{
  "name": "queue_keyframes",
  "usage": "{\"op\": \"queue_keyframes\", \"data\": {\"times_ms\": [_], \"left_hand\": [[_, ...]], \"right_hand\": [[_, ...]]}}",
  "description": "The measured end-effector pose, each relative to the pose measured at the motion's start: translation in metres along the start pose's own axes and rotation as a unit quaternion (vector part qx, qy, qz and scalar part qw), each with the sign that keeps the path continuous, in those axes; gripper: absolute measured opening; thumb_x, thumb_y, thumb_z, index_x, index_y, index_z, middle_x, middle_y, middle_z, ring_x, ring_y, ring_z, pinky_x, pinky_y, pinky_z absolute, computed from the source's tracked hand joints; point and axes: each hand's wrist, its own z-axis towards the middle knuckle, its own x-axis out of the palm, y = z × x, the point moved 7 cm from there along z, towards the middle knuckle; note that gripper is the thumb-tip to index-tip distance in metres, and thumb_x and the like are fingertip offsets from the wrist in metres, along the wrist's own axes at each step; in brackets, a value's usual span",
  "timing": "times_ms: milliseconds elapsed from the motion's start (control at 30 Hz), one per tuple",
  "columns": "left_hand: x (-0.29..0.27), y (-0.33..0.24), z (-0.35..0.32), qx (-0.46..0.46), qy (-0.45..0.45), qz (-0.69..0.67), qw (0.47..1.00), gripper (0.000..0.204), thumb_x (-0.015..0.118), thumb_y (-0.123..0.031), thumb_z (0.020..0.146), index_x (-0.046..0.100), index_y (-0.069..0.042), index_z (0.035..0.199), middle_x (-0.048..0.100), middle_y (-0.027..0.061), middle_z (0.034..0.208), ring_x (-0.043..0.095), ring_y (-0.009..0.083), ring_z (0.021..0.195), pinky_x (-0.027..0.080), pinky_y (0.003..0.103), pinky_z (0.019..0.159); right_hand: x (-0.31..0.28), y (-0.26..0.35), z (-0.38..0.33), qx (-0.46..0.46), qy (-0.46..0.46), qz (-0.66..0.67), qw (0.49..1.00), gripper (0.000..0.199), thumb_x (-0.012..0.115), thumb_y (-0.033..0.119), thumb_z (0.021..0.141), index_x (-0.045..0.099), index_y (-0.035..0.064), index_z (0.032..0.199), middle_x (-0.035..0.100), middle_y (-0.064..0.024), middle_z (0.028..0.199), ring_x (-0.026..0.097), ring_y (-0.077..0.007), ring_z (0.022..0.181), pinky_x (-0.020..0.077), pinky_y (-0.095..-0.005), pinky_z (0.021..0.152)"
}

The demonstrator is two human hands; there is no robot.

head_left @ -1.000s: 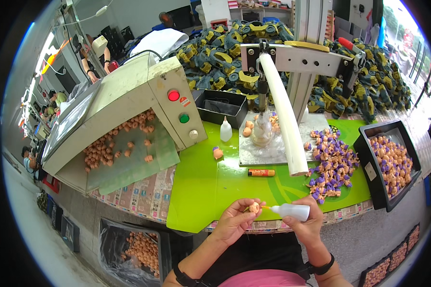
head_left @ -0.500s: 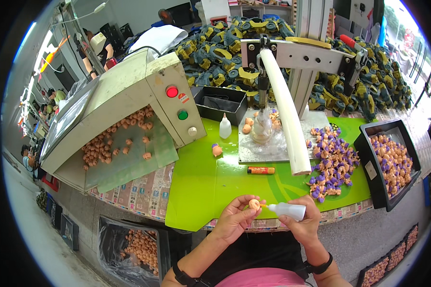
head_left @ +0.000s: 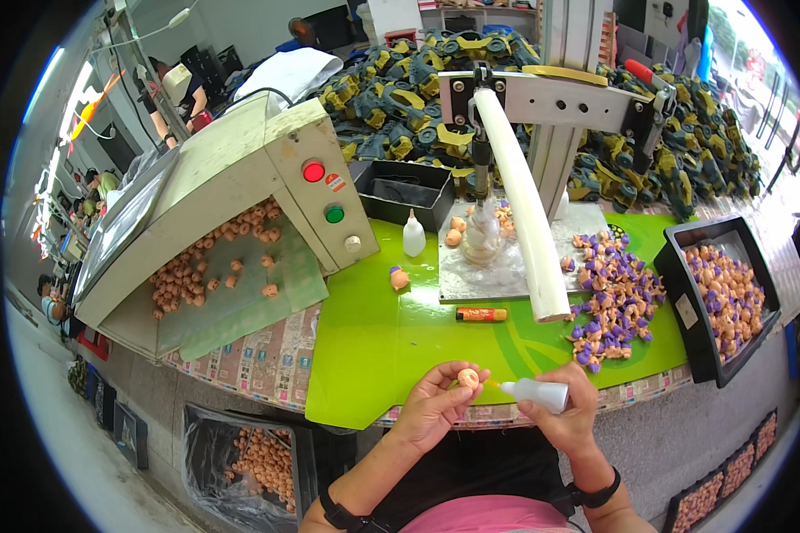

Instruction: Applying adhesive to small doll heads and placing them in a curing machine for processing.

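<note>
Over the near edge of the green mat, my left hand (head_left: 437, 400) pinches a small peach-coloured doll head (head_left: 468, 379), its hollow side showing. A white squeeze bottle (head_left: 540, 393) lies nearly level in my right hand (head_left: 567, 409), fingers wrapped round its body. Its thin orange nozzle points left at the doll head, with a small gap between them. Ahead on the mat are an orange glue-stick-like tube (head_left: 481, 314), a single doll head with a purple part (head_left: 399, 278) and a second squeeze bottle (head_left: 413, 236). A heap of peach-and-purple doll pieces (head_left: 615, 302) lies to the right.
A lever press (head_left: 524, 213) stands over a metal plate. At left, a cream machine (head_left: 231, 169) has doll heads in its opening. Black bins (head_left: 722, 302) (head_left: 304, 471) hold more pieces. Dark-and-yellow toy vehicles (head_left: 391, 98) pile up behind. People (head_left: 187, 89) are far left.
The view has shifted slightly. The bottle's nozzle tip looks a little farther from the doll head; both hands keep their holds.
</note>
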Motion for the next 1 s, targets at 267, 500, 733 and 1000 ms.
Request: {"op": "queue_keyframes", "data": {"times_ms": [267, 500, 733, 1000], "left_hand": [[-0.003, 0.001, 0.002, 0.007, 0.013, -0.005, 1.0, 0.031, 0.06, 0.01, 0.086, 0.058, -0.005, 0.113, 0.057, 0.0101, 0.12, 0.053, 0.0265, 0.123, 0.05, 0.029, 0.099], [-0.004, -0.001, -0.001, 0.025, 0.006, -0.013, 1.0, 0.034, 0.058, 0.014, 0.084, 0.059, -0.006, 0.112, 0.058, 0.0108, 0.121, 0.052, 0.0271, 0.123, 0.049, 0.032, 0.1], [-0.006, -0.002, -0.002, 0.043, 0.018, -0.021, 0.999, 0.035, 0.057, 0.017, 0.081, 0.06, -0.006, 0.107, 0.059, 0.0115, 0.121, 0.053, 0.0276, 0.121, 0.049, 0.035, 0.101], [-0.007, -0.005, -0.002, 0.038, 0.009, -0.026, 0.999, 0.035, 0.057, 0.018, 0.081, 0.061, -0.006, 0.106, 0.06, 0.0117, 0.12, 0.055, 0.0265, 0.119, 0.05, 0.034, 0.1]], "right_hand": [[0.002, -0.004, -0.005, 0.02, -0.005, 0.018, 1.0, 0.031, 0.085, 0.014, 0.069, 0.065, 0.0045, 0.091, 0.063, -0.0075, 0.081, 0.058, -0.0184, 0.068, 0.0452, -0.0302, 0.061], [0.022, -0.027, 0.02, 0.052, -0.041, -0.012, 0.998, 0.037, 0.08, 0.006, 0.07, 0.063, 0.0014, 0.102, 0.063, -0.0108, 0.096, 0.062, -0.0229, 0.082, 0.0493, -0.0316, 0.074], [0.064, -0.065, 0.028, 0.112, 0.052, 0.023, 0.992, 0.041, 0.077, 0.013, 0.075, 0.061, 0.0065, 0.112, 0.065, -0.0115, 0.108, 0.061, -0.027, 0.103, 0.0445, -0.037, 0.092], [-0.014, -0.038, 0.053, -0.025, -0.02, -0.274, 0.961, 0.033, 0.068, 0.007, 0.076, 0.061, 0.007, 0.109, 0.062, -0.0094, 0.111, 0.056, -0.0302, 0.104, 0.0398, -0.0442, 0.094]]}}
